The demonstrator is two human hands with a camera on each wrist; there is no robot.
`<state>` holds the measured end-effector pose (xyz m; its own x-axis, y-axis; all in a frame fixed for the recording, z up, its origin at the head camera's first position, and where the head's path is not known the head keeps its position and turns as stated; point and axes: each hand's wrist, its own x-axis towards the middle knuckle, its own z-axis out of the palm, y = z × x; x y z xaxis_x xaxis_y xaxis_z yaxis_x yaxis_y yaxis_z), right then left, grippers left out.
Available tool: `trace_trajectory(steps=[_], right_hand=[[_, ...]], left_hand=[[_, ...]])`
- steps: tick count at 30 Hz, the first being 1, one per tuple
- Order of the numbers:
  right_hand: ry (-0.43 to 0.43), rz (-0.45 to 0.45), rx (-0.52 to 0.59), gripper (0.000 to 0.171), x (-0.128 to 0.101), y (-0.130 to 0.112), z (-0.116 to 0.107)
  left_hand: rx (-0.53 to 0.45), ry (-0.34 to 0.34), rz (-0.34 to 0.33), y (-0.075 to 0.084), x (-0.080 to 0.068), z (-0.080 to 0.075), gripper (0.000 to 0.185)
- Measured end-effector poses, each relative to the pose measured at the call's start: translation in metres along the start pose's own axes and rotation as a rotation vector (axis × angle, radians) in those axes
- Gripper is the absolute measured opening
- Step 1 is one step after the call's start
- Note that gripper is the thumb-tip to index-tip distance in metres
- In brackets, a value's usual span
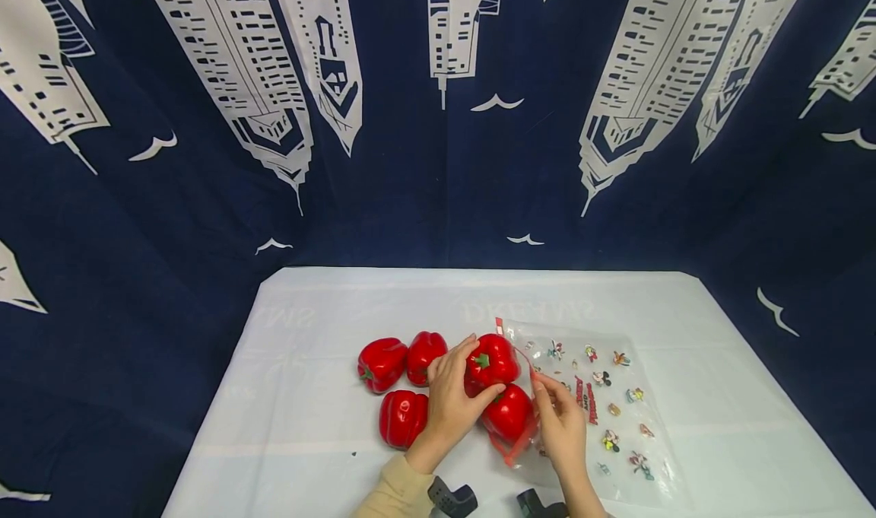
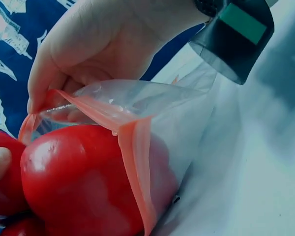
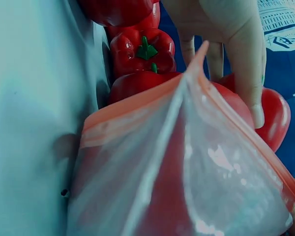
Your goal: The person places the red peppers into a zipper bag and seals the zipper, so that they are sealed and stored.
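Note:
My left hand (image 1: 452, 400) grips a red bell pepper (image 1: 493, 360) with a green stem, fingers on its far side and thumb on its near side. Just below it, another red bell pepper (image 1: 509, 414) sits partly inside the mouth of a clear zip bag (image 1: 660, 434). In the left wrist view that pepper (image 2: 83, 172) shows under the bag's orange-red rim (image 2: 135, 162). My right hand (image 1: 564, 427) pinches this rim between thumb and fingers, holding the mouth up. In the right wrist view, the bag's film covers much of the lower pepper.
Three more red bell peppers lie left of my left hand: one at the back (image 1: 382, 364), one beside it (image 1: 426, 357) and one nearer (image 1: 404, 419). The bag, printed with small cartoon figures, spreads over the right of the white table (image 1: 308, 472). Dark patterned cloth (image 1: 438, 191) hangs behind.

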<state>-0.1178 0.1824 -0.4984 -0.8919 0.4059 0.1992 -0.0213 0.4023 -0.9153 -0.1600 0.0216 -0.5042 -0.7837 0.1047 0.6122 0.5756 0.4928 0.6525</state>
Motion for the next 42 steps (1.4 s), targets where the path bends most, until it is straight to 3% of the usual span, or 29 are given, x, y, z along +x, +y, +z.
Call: trace_trajectory(steps=[11,19,30,42], right_hand=[[-0.028,0.023,0.025,0.029,0.001,0.0,-0.002],[-0.078,0.014,0.177,0.028,0.002,0.0,-0.003],[-0.088,0.012,0.245,0.029,0.003,-0.001,-0.005],[-0.097,0.024,0.291,0.028,0.003,0.0,-0.007]], left_hand=[[0.017,-0.106,0.039,-0.005,0.001,-0.004,0.065],[0.039,-0.196,0.1,-0.005,0.002,-0.003,0.063],[0.14,-0.2,0.15,0.002,-0.002,0.005,0.064],[0.261,-0.254,0.21,0.009,-0.003,0.011,0.063]])
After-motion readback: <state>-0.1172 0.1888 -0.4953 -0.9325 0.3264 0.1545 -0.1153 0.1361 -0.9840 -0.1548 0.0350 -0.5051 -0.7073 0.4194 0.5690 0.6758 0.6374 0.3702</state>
